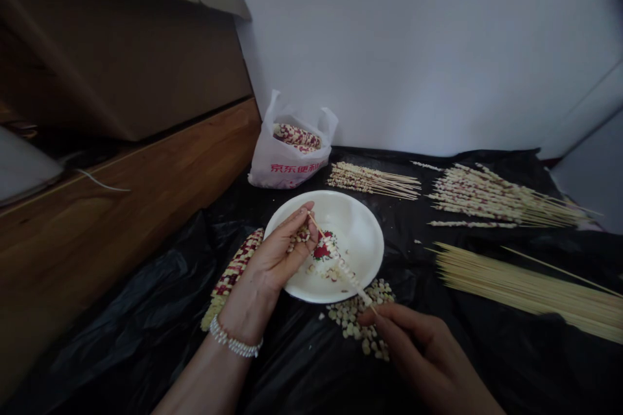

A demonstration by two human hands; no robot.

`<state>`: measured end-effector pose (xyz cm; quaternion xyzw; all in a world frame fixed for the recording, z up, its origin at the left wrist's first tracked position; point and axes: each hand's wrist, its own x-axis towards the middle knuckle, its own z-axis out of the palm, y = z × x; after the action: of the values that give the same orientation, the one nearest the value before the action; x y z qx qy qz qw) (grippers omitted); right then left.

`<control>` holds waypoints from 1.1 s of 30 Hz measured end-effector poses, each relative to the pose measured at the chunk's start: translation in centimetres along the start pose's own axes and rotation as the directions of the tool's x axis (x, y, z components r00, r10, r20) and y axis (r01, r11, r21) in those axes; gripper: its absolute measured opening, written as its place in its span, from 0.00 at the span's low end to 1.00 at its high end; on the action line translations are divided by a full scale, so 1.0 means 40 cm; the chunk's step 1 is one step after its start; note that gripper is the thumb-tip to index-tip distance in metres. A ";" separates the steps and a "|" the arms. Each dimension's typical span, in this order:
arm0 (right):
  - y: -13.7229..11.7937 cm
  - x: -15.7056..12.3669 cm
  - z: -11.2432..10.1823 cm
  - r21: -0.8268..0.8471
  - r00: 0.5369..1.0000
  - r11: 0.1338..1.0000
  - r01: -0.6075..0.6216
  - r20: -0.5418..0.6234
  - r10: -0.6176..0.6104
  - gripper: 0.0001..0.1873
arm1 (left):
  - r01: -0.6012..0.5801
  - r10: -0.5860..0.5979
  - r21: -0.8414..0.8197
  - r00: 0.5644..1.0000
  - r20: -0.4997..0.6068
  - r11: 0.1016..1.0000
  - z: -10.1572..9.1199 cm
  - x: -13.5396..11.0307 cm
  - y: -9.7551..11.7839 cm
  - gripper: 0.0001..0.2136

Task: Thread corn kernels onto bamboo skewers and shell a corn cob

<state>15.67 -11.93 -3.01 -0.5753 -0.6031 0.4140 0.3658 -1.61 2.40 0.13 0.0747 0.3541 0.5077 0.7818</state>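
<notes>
Skewer [346,272] threaded with pale kernels: held diagonally across the white bowl [366,224], between both hands. Left hand [277,253]: partly curled; thumb and fingertips close together at the skewer's upper tip, with loose kernels [298,238] gathered inside the fingers. Right hand [421,343]: thumb and index finger pinched on the lower end, beside the kernel pile [357,324]. Corn cob [241,262]: left of the bowl. Loaded skewers [477,194] and bare sticks [525,288]: to the right, on black plastic sheeting [302,376].

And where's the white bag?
In the head view, the white bag stands just left of centre, beyond the bowl, beside some threaded skewers.
</notes>
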 end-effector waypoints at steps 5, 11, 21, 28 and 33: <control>-0.006 -0.002 0.000 0.045 1.000 0.999 0.019 -0.020 -0.018 0.17 | -0.010 0.010 0.050 1.000 0.004 0.999 -0.004 0.001 0.003 0.12; -0.003 -0.001 0.000 0.018 0.999 0.999 0.037 -0.009 -0.037 0.19 | -0.037 0.037 0.112 0.999 0.005 0.993 -0.004 -0.002 0.000 0.12; -0.007 0.003 -0.005 0.008 1.000 1.000 -0.009 0.019 0.009 0.20 | 0.060 -0.060 0.024 0.998 0.004 0.998 -0.005 0.002 0.000 0.12; -0.001 -0.004 -0.004 -0.019 1.000 1.000 0.020 0.000 -0.020 0.20 | 0.031 -0.031 0.064 0.999 0.011 0.997 -0.005 0.001 0.004 0.10; 0.001 -0.004 -0.002 -0.034 0.999 0.999 0.039 -0.020 -0.040 0.20 | 0.021 -0.024 0.115 0.999 0.022 0.993 -0.008 0.004 0.001 0.06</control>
<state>15.78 -12.09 -3.00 -0.5737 -0.6175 0.3903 0.3705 -1.81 2.49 -0.17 0.1215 0.3745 0.4768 0.7859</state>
